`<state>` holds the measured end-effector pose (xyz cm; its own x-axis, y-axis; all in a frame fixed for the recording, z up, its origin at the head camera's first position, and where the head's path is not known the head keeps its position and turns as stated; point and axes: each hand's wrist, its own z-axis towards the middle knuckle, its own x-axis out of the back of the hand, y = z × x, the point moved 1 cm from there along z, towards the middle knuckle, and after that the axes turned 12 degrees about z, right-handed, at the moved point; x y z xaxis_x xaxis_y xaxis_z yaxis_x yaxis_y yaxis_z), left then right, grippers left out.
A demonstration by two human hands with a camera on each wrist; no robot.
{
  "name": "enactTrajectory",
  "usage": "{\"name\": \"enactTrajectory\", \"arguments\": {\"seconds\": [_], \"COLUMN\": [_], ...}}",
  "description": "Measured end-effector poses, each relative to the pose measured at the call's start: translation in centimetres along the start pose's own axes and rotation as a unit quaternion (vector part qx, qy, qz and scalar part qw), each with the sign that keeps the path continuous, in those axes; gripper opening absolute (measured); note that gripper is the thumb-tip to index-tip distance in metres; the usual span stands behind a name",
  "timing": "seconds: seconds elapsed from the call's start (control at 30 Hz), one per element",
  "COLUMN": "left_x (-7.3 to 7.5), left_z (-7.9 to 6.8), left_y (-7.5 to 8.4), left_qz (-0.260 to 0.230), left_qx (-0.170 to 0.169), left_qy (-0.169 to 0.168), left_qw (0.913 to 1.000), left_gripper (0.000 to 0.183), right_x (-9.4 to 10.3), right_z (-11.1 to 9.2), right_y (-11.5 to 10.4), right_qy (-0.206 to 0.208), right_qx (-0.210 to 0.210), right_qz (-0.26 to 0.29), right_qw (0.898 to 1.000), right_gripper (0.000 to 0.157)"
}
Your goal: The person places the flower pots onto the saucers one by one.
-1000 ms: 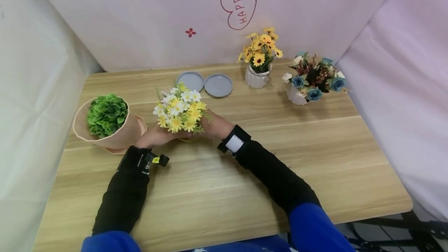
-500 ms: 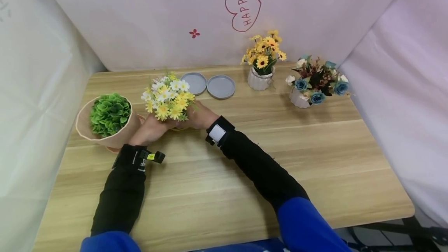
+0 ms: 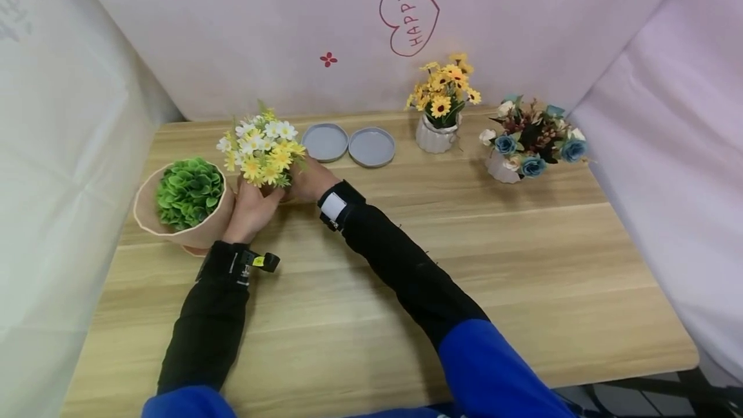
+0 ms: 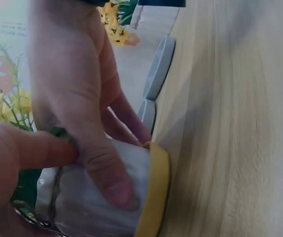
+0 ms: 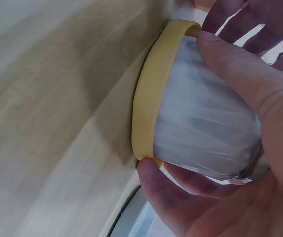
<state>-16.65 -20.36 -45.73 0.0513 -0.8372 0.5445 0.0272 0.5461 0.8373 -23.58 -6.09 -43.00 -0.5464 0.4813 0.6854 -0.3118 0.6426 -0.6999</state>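
Note:
Both hands hold a small whitish flowerpot (image 5: pixel 200 113) with twine tied around it and yellow and white artificial daisies (image 3: pixel 264 153) on top. My right hand (image 3: pixel 313 179) grips it from the right; its thumb lies along the near side, while fingertips reach the edge of the yellow saucer (image 5: pixel 148 98) under the pot. On the other side my left hand (image 3: pixel 249 208) grips the pot, its thumb (image 4: pixel 42 150) pressed high near the twine. The saucer sits right at the tabletop. A large pink pot (image 3: pixel 217 228) with a green leafy plant (image 3: pixel 189 193) stands left of the left hand.
Two round grey saucers (image 3: pixel 325 142) lie side by side near the back edge. Behind and right are a pot of yellow sunflowers (image 3: pixel 441 99) and one of blue and cream roses (image 3: pixel 534 140). White printed cloth (image 3: pixel 232 31) walls the wooden table (image 3: pixel 464 263).
The daisy pot and both hands have shifted left and farther back, ending beside the pink pot. The head view has also shifted slightly. The other pots and grey saucers stay put.

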Motion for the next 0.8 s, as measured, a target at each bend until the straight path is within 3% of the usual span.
{"name": "enactTrajectory", "arguments": {"seconds": [0.2,0.5,0.57,0.67,0.8], "left_x": [-0.4,-1.1,-0.9,-0.4,1.1], "left_z": [0.3,0.7,0.7,0.5,-0.2], "left_y": [-0.6,-0.5,-0.4,-0.2,0.6], "left_qz": [0.028,0.011,0.012,0.016,0.037], "left_qx": [0.014,0.069,0.081,0.084,0.081], "left_qy": [0.03,0.027,0.028,0.022,-0.028], "left_qw": [0.9991,0.9972,0.9963,0.9961,0.9956], "left_gripper": [0.075,0.077,0.076,0.078,0.086], "right_x": [0.0,0.1,0.1,0.1,0.1], "right_z": [1.3,2.4,2.6,3.2,3.1], "right_y": [-0.4,-0.5,-0.5,-0.2,0.4], "right_qy": [-0.039,-0.041,-0.039,-0.028,0.002], "right_qx": [-0.057,-0.101,-0.093,-0.025,0.052], "right_qz": [-0.053,-0.032,-0.029,-0.042,-0.007], "right_qw": [0.996,0.994,0.995,0.998,0.999], "right_gripper": [0.054,0.056,0.055,0.054,0.041]}}
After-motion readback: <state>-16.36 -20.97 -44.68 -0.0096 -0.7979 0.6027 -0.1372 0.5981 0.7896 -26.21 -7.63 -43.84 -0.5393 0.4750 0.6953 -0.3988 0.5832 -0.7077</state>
